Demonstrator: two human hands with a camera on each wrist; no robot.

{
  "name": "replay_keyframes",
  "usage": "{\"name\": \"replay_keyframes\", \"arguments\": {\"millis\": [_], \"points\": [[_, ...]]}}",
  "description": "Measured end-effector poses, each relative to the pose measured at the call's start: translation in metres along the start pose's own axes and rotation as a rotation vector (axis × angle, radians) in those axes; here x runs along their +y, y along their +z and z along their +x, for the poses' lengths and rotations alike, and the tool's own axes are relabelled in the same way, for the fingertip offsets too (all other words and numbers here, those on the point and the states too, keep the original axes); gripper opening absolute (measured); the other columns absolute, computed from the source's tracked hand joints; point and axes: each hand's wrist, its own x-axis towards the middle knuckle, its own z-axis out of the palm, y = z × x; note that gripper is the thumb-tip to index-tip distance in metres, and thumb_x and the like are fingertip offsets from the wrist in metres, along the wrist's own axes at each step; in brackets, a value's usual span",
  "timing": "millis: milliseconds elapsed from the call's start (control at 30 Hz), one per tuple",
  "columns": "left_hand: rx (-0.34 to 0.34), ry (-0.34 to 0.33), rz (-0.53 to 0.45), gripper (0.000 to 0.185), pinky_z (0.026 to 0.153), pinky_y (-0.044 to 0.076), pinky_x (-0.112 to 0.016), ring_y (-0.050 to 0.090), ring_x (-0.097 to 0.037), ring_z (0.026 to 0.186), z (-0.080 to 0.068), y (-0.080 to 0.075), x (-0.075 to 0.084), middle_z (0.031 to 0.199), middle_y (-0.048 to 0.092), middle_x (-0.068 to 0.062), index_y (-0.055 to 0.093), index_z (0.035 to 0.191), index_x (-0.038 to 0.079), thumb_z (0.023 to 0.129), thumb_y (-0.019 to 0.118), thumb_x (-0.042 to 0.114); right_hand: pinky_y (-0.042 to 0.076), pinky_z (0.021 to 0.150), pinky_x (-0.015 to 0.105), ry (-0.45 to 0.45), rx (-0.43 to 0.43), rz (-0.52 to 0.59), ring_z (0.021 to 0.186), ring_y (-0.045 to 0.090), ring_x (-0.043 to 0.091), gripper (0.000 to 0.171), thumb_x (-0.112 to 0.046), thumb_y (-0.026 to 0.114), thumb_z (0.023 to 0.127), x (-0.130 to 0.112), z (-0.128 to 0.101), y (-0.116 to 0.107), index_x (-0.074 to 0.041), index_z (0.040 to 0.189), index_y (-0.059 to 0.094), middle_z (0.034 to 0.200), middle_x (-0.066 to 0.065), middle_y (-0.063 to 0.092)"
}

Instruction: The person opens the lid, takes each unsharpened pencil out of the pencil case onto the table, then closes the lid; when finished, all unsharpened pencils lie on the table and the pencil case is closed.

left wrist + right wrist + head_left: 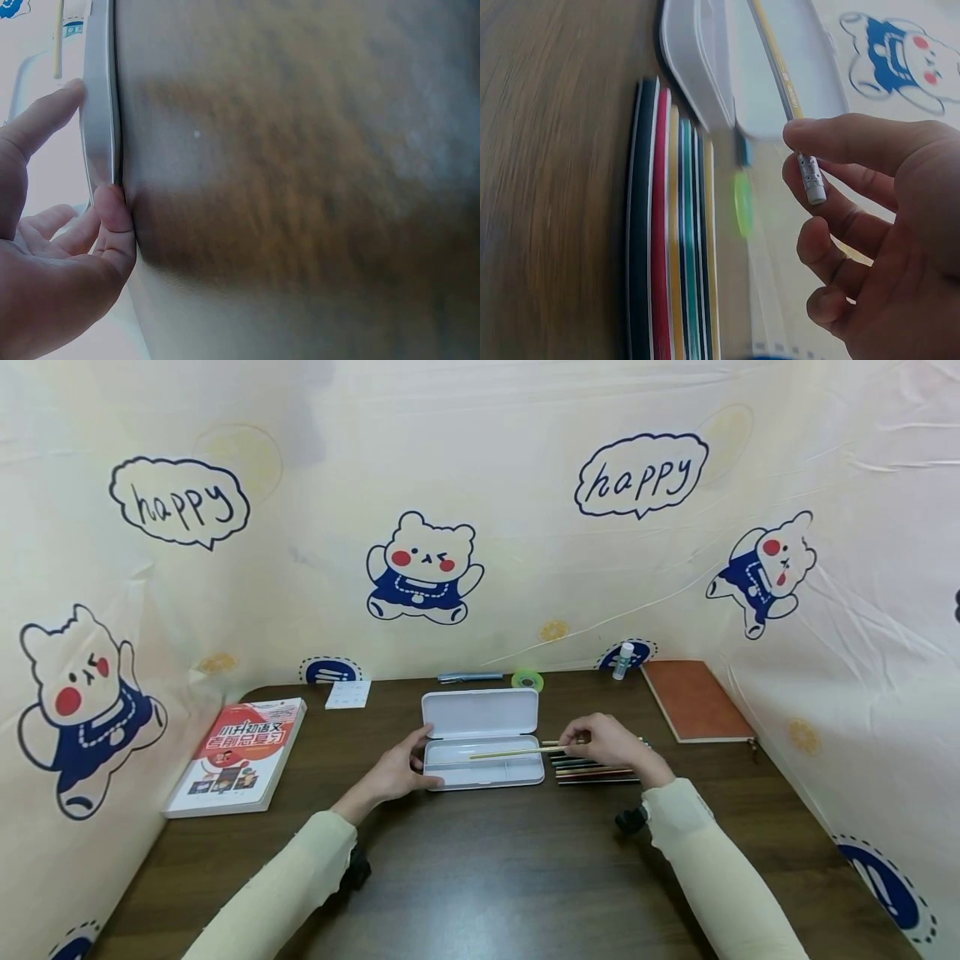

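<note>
A white pencil case [480, 713] lies on the table with its lid raised, hinged at the back. My left hand [392, 773] holds the case at its left end; in the left wrist view, thumb and fingers [114, 210] grip its edge around a corner. My right hand [609, 743] pinches a yellow pencil [778, 64] near its white eraser end, between thumb and fingertips. The pencil reaches leftward over the case's lower tray. Beside the case, under the right hand, several coloured pencils [660, 225] lie side by side in a row.
A book with a red and white cover [240, 756] lies at the left. Along the back are a white card [348, 695], a blue pen [470, 677], green tape [527, 681] and a glue stick [622, 662]. A brown notebook [697, 702] lies at the right.
</note>
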Motion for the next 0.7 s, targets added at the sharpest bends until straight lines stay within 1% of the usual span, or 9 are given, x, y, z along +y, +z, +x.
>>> {"name": "replay_keyframes", "arguments": {"millis": [200,367,467,600,700], "points": [[-0.001,0.01,0.0,0.102,0.085,0.048,-0.034,0.056,-0.021,0.103,0.0,0.0,-0.001,0.15,0.049,-0.013,0.024,0.159,0.019,0.079,0.086,0.028,0.048,0.072,0.031,0.034,0.019,0.014,0.078,0.057,0.014,0.007,-0.015,0.071,0.092,0.023,-0.025,-0.015,-0.014,0.097,0.076,0.09,-0.004,0.073],[-0.005,0.008,-0.002,0.102,0.084,0.047,-0.032,0.055,-0.021,0.102,0.0,0.0,-0.003,0.15,0.049,-0.012,0.024,0.159,0.02,0.079,0.086,0.029,0.046,0.072,0.032,0.107,0.033,0.03,0.078,0.055,0.016,0.008,-0.014,0.071,0.091,0.034,-0.045,-0.025,-0.011,0.097,0.076,0.088,-0.003,0.072],[-0.005,0.012,-0.002,0.103,0.082,0.047,-0.032,0.055,-0.021,0.101,0.0,0.0,-0.004,0.15,0.049,-0.014,0.024,0.159,0.019,0.079,0.086,0.03,0.045,0.071,0.031,0.148,0.039,0.035,0.078,0.054,0.016,0.008,-0.015,0.071,0.091,0.041,-0.056,-0.029,-0.011,0.097,0.076,0.088,-0.002,0.072],[-0.008,0.012,0.003,0.103,0.082,0.047,-0.032,0.056,-0.021,0.101,0.001,-0.001,-0.004,0.15,0.049,-0.013,0.023,0.159,0.019,0.078,0.086,0.031,0.045,0.069,0.028,0.164,0.034,0.037,0.078,0.055,0.013,0.008,-0.017,0.07,0.092,0.053,-0.072,-0.031,-0.013,0.096,0.075,0.09,-0.001,0.073],[-0.009,0.011,0.008,0.103,0.084,0.047,-0.033,0.056,-0.022,0.102,0.002,0.0,-0.005,0.15,0.049,-0.013,0.023,0.159,0.019,0.079,0.086,0.031,0.046,0.069,0.028,0.158,0.02,0.046,0.079,0.056,0.012,0.007,-0.016,0.07,0.092,0.062,-0.082,-0.031,-0.014,0.096,0.075,0.091,-0.001,0.073]]}}
